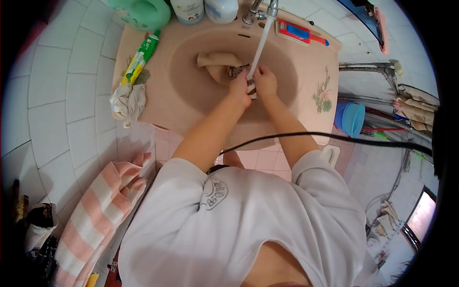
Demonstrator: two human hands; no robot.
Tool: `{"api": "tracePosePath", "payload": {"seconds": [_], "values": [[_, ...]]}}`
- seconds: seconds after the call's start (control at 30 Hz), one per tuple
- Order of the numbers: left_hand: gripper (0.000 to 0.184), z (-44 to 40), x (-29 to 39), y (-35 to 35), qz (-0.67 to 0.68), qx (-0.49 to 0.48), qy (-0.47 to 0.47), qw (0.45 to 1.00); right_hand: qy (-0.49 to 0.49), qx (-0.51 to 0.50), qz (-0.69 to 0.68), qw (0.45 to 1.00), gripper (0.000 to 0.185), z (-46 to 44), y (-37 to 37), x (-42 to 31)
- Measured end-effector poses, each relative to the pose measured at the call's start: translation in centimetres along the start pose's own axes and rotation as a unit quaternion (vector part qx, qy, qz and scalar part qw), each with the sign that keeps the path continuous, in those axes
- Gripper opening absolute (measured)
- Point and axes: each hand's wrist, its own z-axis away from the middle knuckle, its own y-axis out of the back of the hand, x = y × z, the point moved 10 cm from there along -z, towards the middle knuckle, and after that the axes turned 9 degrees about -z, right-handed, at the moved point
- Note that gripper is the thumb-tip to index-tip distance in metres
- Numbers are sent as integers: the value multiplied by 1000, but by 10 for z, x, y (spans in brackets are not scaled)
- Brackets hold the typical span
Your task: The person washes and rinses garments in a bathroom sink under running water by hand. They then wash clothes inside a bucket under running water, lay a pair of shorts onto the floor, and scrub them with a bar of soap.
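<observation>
Water runs from the tap [273,8] down onto a small patterned cloth [251,88] over the pink sink [186,91]. My left hand [240,88] is closed on the cloth's left side. On the other side of the stream, my right hand [265,81] has its fingers closed on the same cloth. A tan cloth [217,62] lies in the basin, left of my left hand. Part of the patterned cloth is hidden by my fingers.
Left on the counter lie a green and yellow tube [141,58] and a pale crumpled cloth [129,103]. Bottles [188,10] stand behind the basin. A brush [299,32] lies right of the tap. A black cable [306,135] crosses over my right forearm.
</observation>
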Motion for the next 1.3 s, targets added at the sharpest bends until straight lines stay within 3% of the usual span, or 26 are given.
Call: {"api": "tracePosePath", "payload": {"seconds": [0.1,0.17,0.23,0.3,0.33,0.37,0.4,0.43,0.5,0.53,0.57,0.63,0.67,0.73,0.77,0.83,0.87,0.9,0.93,0.97,1.0,1.03,1.13,1.2,1.23,1.3], "values": [[45,-10,31,14,-62,27,-134,989,34,-64,-45,996,41,8,-8,7],[50,-16,36,20,-122,-14,-123,985,-1,-247,2,969,46,29,-35,15],[53,-22,26,1,-107,-140,-61,982,-32,-288,-79,954,40,40,-31,4],[47,-18,20,-12,-19,-182,-17,983,105,-178,60,977,32,42,11,-42],[42,-31,14,-6,12,-147,-10,989,106,-177,60,977,32,42,10,-42],[37,-44,9,2,43,-112,-3,993,302,-110,56,945,26,55,18,-78],[27,-54,-1,-4,30,-200,35,979,485,-40,49,872,21,85,26,-104],[27,-60,4,0,31,-200,36,979,484,-40,50,873,21,94,20,-104],[28,-42,-30,-16,20,-304,293,906,359,-175,-148,905,15,101,-4,-95],[25,-53,-23,-10,63,-253,185,948,400,-123,-74,905,17,106,-4,-101],[25,-52,-29,-11,64,-251,185,948,399,-125,-76,905,17,103,-9,-100],[22,-60,5,-18,135,-346,-49,927,249,9,-81,965,21,59,-1,-71],[22,-44,2,-28,134,-341,-47,929,175,38,-118,977,22,28,4,-46],[21,-21,-1,-8,72,-35,-8,997,100,69,-160,980,23,5,9,-21],[21,-25,0,-4,70,-34,-8,997,87,67,-125,986,24,8,8,-20],[25,-34,0,-18,129,-165,-12,978,76,64,-85,991,25,27,5,-20],[25,-38,-9,-11,132,-167,-11,977,153,69,-116,979,26,54,-1,-38],[27,-28,17,11,-27,-82,-215,973,229,72,-148,959,27,72,-3,-52],[29,-5,44,19,-184,11,-404,896,231,72,-147,959,27,69,-3,-50],[29,-11,50,18,-183,11,-406,895,190,73,-128,971,28,56,-5,-41],[25,-31,30,18,-64,-17,-205,977,144,75,-110,981,30,47,-7,-27],[21,-33,-4,11,60,-42,10,997,140,74,-111,981,30,33,-4,-17],[29,-24,17,20,16,49,-81,995,51,-9,-33,998,31,-9,-9,21],[35,-16,35,28,-56,18,-78,995,276,122,198,933,34,8,5,-17],[42,-2,46,18,-127,-15,-75,989,277,123,198,932,34,13,10,-32],[57,25,50,11,-140,-13,-83,987,280,5,-43,959,30,20,11,-56]]}}
